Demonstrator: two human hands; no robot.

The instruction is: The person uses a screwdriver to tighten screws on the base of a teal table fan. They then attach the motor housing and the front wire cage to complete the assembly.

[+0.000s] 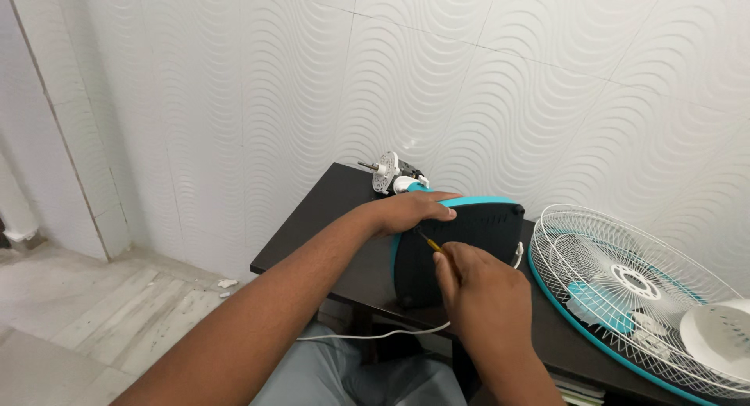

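A fan base (476, 242), black underneath with a teal rim, stands tipped on its edge on the dark table (328, 218). My left hand (410, 211) lies over its top left edge and steadies it. My right hand (476, 293) grips a yellow-handled screwdriver (430, 242), whose tip touches the black underside near the left edge. Behind the base, the fan's motor (391, 174) with its white front plate and shaft rests on the table.
A white wire fan grille (625, 289) with a teal ring and teal blades lies at the right on the table, a white round cap (715, 336) resting on it. A white cord (367, 336) hangs off the table's front. A tiled wall stands close behind.
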